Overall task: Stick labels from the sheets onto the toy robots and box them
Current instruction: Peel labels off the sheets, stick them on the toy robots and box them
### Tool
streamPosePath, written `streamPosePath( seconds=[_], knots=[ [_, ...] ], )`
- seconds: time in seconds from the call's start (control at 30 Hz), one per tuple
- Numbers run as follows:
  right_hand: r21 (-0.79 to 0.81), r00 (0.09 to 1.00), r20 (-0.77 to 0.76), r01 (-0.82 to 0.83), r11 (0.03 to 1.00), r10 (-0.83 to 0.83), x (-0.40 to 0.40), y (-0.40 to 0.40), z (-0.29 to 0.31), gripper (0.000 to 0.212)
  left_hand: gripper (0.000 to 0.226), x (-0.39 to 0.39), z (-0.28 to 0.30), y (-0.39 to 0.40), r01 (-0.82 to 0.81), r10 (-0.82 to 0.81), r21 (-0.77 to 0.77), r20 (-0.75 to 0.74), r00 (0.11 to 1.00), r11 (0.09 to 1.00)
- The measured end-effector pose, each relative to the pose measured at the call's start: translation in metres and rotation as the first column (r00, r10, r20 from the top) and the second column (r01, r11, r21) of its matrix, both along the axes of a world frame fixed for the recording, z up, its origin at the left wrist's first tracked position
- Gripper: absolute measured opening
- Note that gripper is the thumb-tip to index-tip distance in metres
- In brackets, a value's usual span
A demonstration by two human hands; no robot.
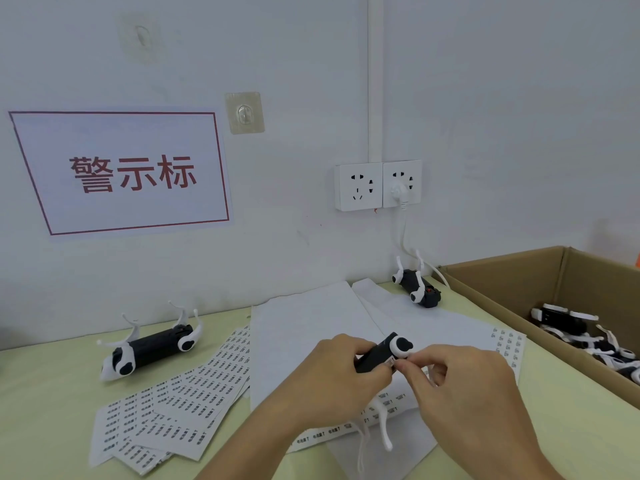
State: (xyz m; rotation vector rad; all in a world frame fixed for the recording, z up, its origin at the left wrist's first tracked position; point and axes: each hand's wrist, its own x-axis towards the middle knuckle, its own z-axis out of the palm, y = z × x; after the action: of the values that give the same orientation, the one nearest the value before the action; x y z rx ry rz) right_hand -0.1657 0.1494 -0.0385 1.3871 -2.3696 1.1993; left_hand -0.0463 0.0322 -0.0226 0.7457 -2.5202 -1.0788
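Note:
My left hand (332, 375) grips a black-and-white toy robot (377, 351) above the paper sheets. My right hand (450, 379) pinches a small label (391, 362) against the robot's black body. One white leg of the toy (384, 427) hangs below my hands. A second toy robot (149, 348) lies on its back at the left. A third robot (417, 289) lies near the wall. Label sheets (173, 403) fan out on the table at the lower left. The cardboard box (502, 292) at the right holds several robots (588, 337).
Blank white backing sheets (311, 327) cover the middle of the green table (41, 410). A white cable (401, 233) runs from the wall socket (401, 183) down to the table. A red-framed sign (128, 171) hangs on the wall.

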Motion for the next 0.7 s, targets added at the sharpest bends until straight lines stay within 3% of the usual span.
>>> streamPosePath(
  seconds=[0.23, 0.33, 0.43, 0.7],
  knots=[
    [-0.136, 0.970, -0.150, -0.210, 0.968, 0.189, -0.007, 0.004, -0.002, 0.019, 0.028, 0.006, 0.009, -0.011, -0.051, 0.049, 0.162, 0.016, 0.999, 0.986],
    [-0.031, 0.921, -0.262, -0.305, 0.952, 0.287, -0.006, 0.007, 0.003, 0.044, 0.025, 0.008, 0.013, -0.013, -0.054, 0.048, 0.195, 0.033, 0.998, 0.979],
    [0.111, 0.886, -0.353, -0.281, 0.953, 0.302, -0.006, 0.010, 0.006, 0.056, 0.024, 0.010, 0.014, -0.013, -0.046, 0.036, 0.203, 0.052, 0.998, 0.978],
    [0.230, 0.823, -0.488, -0.202, 0.952, 0.292, -0.008, 0.012, 0.013, 0.059, 0.025, 0.013, 0.020, -0.011, -0.012, 0.002, 0.180, 0.054, 0.999, 0.984]
  ],
)
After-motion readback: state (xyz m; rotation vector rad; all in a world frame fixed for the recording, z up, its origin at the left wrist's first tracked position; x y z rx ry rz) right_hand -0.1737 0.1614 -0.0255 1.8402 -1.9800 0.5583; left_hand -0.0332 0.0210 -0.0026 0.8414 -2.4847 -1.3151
